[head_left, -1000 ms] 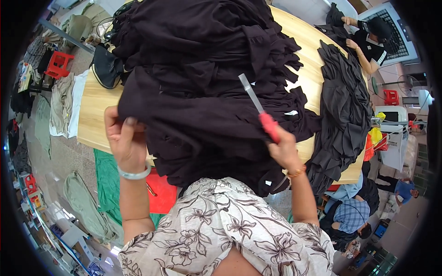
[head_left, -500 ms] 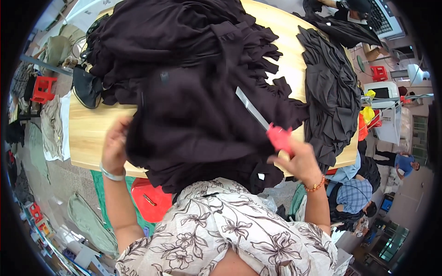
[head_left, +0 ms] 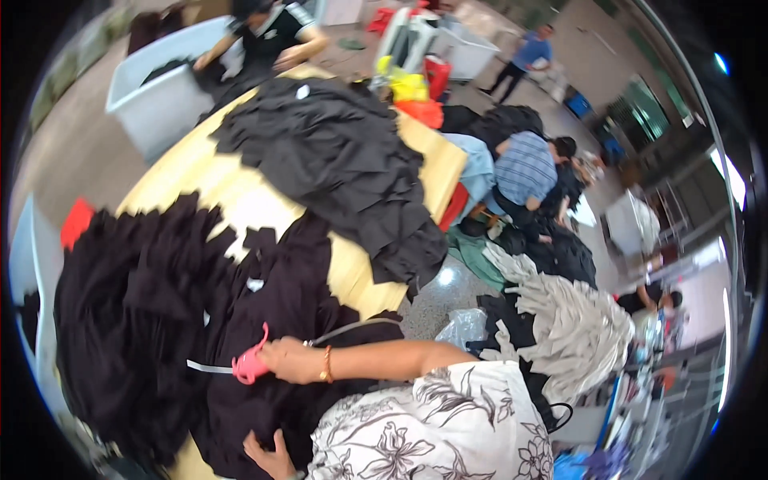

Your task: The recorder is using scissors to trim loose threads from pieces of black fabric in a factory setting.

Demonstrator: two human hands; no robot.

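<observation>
My right hand (head_left: 294,360) is closed around a pink hand tool (head_left: 250,365) with a flat pale strip (head_left: 210,367) sticking out of its front; its exact kind is not clear. The tool is over a dark purplish-black garment (head_left: 280,280) spread on the table. At the lower edge, my left hand (head_left: 272,458) has its thumb and fingers apart, resting against the same dark cloth. To the left is a large heap of dark garments (head_left: 120,320).
Dark grey garments (head_left: 336,160) lie across the pale wooden table (head_left: 172,176). A person (head_left: 268,36) works by a white bin (head_left: 164,104) beyond it. On the right, another person in a checked shirt (head_left: 524,168) bends over cloth, near a beige fabric pile (head_left: 572,328).
The view has swung to the right, showing more of the room. The garment blurred between my hands before now lies on the table. The pink tool stays in my right hand.
</observation>
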